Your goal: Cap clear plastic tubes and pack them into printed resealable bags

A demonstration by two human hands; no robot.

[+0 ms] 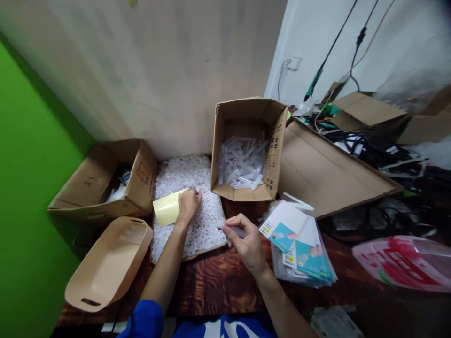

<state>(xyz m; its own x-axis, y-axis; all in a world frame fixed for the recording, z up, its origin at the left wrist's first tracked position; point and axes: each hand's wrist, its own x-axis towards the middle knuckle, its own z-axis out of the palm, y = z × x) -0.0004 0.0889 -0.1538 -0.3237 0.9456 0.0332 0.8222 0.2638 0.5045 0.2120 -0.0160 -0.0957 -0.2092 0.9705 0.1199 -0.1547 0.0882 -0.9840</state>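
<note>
My left hand (189, 205) is over a shallow tray of small white pieces (207, 234), its fingers closed at the right end of a yellow sheet (167, 209). What the fingertips pinch there is too small to make out. My right hand (246, 241) is closed around a clear tube (239, 232), just right of the tray's front corner. Behind it stands an open cardboard box (215, 155) with many clear tubes (243, 159) inside.
A beige basket (105, 263) and an open carton (141, 173) stand at the left. Packs with blue and white cards (299, 239) lie right of my right hand. Farther right are a cardboard flap (327, 164), tangled cables (369, 155) and a pink bag (405, 263).
</note>
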